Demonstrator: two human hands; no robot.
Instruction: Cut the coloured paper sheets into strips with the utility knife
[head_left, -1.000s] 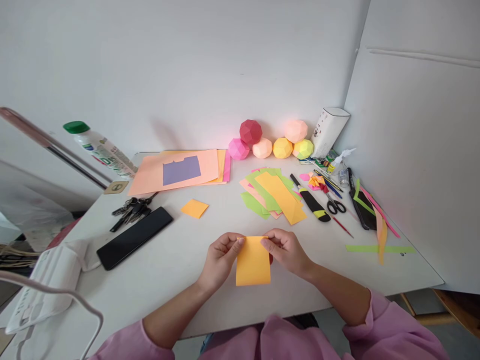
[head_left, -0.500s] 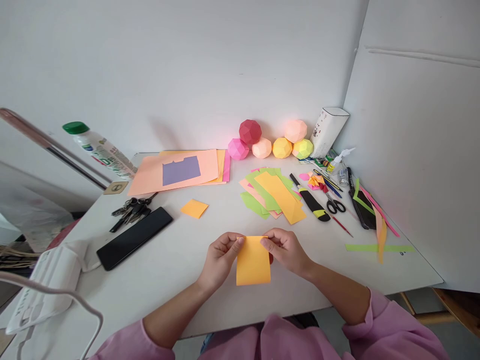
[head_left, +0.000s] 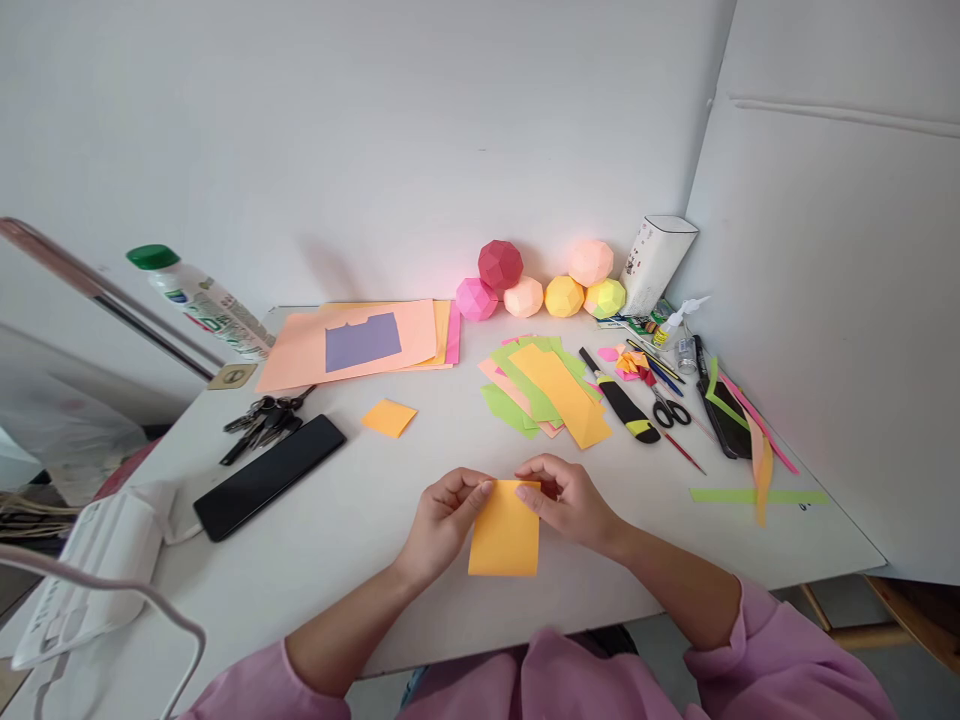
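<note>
Between my two hands is a yellow-orange sheet of paper (head_left: 504, 535), held up above the near part of the white table. My left hand (head_left: 442, 520) pinches its top left corner, thumb in front and fingers behind. At the top right corner, my right hand (head_left: 571, 505) has its thumb on the front of the paper, with its curled fingers partly behind the top edge. A smaller orange paper square (head_left: 388, 418) lies beyond my left hand. Past my right hand is a pile of green, peach and orange paper strips (head_left: 559, 390).
Paper balls (head_left: 500, 265) stand along the wall beside stacked coloured sheets (head_left: 300, 350). A utility knife (head_left: 626, 405), scissors (head_left: 671, 412) and glue bottles (head_left: 675, 322) lie to the right. On the left are a black phone (head_left: 270, 477), keys (head_left: 266, 420) and a white power strip (head_left: 90, 580).
The paper has shifted slightly down and left. My right hand's fingers have loosened and risen a little at the top edge, while my left hand keeps its pinch.
</note>
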